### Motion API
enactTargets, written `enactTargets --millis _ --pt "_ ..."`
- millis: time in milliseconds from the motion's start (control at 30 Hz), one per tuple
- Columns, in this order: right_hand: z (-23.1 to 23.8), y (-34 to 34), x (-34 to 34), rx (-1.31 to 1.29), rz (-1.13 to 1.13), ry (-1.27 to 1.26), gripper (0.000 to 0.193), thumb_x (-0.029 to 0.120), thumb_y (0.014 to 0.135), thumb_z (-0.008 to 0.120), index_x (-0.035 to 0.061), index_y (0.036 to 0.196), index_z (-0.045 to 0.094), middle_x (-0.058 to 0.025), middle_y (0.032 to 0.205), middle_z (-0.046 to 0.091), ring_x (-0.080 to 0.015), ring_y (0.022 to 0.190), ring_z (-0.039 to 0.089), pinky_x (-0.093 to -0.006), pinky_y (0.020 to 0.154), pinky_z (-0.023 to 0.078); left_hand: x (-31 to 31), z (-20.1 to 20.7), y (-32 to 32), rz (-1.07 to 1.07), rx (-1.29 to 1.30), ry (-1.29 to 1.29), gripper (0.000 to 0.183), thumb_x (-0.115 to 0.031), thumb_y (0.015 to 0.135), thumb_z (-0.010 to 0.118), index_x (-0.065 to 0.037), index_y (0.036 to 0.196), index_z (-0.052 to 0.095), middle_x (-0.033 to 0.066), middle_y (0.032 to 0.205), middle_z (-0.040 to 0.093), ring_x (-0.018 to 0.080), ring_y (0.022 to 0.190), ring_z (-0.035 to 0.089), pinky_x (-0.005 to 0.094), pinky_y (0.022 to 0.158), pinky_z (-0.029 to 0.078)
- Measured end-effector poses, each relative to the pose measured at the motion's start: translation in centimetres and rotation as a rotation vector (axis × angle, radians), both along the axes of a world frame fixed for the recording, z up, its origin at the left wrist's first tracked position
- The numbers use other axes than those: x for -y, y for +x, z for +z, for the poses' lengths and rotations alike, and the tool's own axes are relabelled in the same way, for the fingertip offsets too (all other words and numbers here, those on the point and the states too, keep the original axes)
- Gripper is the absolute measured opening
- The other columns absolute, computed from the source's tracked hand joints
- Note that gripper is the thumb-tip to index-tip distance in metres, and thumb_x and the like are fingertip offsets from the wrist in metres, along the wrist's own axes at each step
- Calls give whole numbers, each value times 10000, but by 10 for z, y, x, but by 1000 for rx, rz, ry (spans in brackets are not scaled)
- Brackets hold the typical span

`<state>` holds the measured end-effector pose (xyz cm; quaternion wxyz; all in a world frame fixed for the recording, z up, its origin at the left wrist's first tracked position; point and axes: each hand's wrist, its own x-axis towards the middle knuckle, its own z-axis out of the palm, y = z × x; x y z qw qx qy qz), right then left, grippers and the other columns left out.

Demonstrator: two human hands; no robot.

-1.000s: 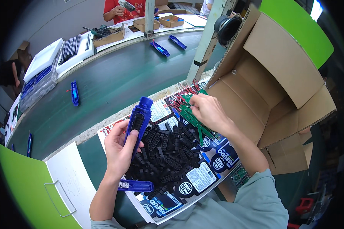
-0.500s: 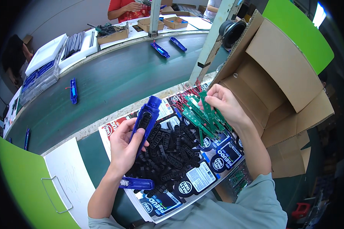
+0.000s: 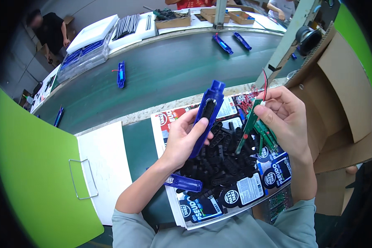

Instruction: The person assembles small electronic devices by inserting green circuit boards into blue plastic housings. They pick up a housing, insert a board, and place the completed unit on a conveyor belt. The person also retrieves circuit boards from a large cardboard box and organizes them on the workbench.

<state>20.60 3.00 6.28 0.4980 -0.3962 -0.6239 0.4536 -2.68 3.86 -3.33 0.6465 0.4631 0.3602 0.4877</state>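
My left hand (image 3: 182,138) is closed round a long blue plastic housing (image 3: 215,93), tilted with its narrow end up; a black oval insert (image 3: 209,108) sits inside it. Between thumb and fingers of my right hand (image 3: 287,118) is a narrow green circuit board (image 3: 251,122) with a red and black wire at its top end. Below both hands lies a heap of black plastic parts (image 3: 229,163). More green circuit boards (image 3: 265,135) with red wires are piled behind my right hand. Another blue housing (image 3: 186,182) rests beside the heap, under my left forearm.
A green conveyor belt (image 3: 165,66) crosses beyond, carrying several blue housings (image 3: 121,74). At right stands an open cardboard box (image 3: 343,78) next to a metal post (image 3: 283,49). A green panel (image 3: 41,165) is at left. People are at the far side.
My right hand has lifted one circuit board off the pile and brought it nearer the blue housing. The view has swung left, so the scene sits further right.
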Motion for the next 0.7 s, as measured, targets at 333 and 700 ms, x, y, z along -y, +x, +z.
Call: enactTargets --millis 333,700 --pt "-19 -52 -21 -3 -227 334 223 -24 879 743 -56 1075 642 -58 909 697 -69 763 682 -209 660 528 2 -1 5 29 145 20 424 -287 1088 452 -5 1400 503 103 1054 673 168 879 691 296 748 590" --pt "-35 -68 -17 55 -169 351 203 -36 844 753 -52 1032 677 -108 937 718 -117 778 713 -249 677 581 2 0 3 32 176 27 418 -276 1093 432 2 1397 506 102 1052 682 166 874 694 305 738 584"
